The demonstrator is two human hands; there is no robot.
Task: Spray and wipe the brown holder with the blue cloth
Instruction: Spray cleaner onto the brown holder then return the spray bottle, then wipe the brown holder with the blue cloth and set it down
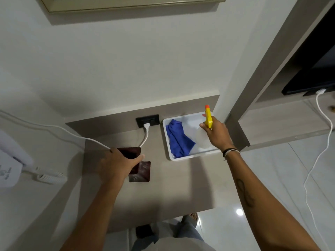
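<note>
We are at the start: our left hand [116, 164] has its grip clamped on the dark brown square-topped holder [140, 171] standing on the grey surface [181, 178], while our right hand [216, 134] closes around the translucent spray bottle with the yellow trigger head [208, 120] inside the white tray [166, 140]. The crumpled blue cloth [178, 140] lies untouched in that tray, so by our reckoning spraying and wiping both remain.

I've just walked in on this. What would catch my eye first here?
Probably the bright blue cloth crumpled in the white plastic tray at the back of the grey desk, and the yellow-and-orange spray bottle the right hand grips over that tray. To the left, the left hand holds the dark brown square holder.
</note>
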